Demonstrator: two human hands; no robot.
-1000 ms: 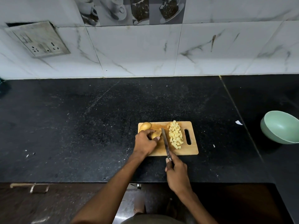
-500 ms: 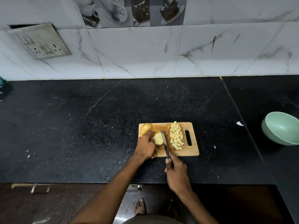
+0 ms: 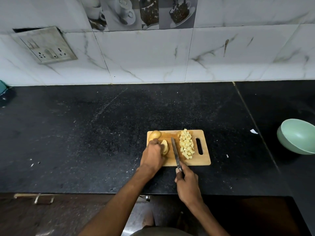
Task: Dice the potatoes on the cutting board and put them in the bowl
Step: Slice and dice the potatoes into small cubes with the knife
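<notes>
A wooden cutting board [image 3: 202, 160] lies on the black counter. A pile of diced potato [image 3: 186, 145] sits on its right half. At the board's far left corner lies a whole potato [image 3: 154, 135]. My left hand [image 3: 153, 155] holds a cut potato piece [image 3: 165, 147] on the board, part of it hidden under my fingers. My right hand [image 3: 187, 183] grips the handle of a knife [image 3: 175, 151], whose blade lies between the held piece and the dice. A pale green bowl [image 3: 297, 136] stands far right on the counter.
The tiled wall runs along the counter's back, with a switch plate [image 3: 46, 46] at the upper left. Small white scraps [image 3: 254, 131] lie near the bowl. A teal object [image 3: 3, 92] shows at the far left edge. The counter's front edge [image 3: 85, 193] has a drawer handle below.
The potato piece under my left hand has turned, its pale cut face now showing toward the blade. The knife has shifted slightly right of it. The dice pile is unchanged.
</notes>
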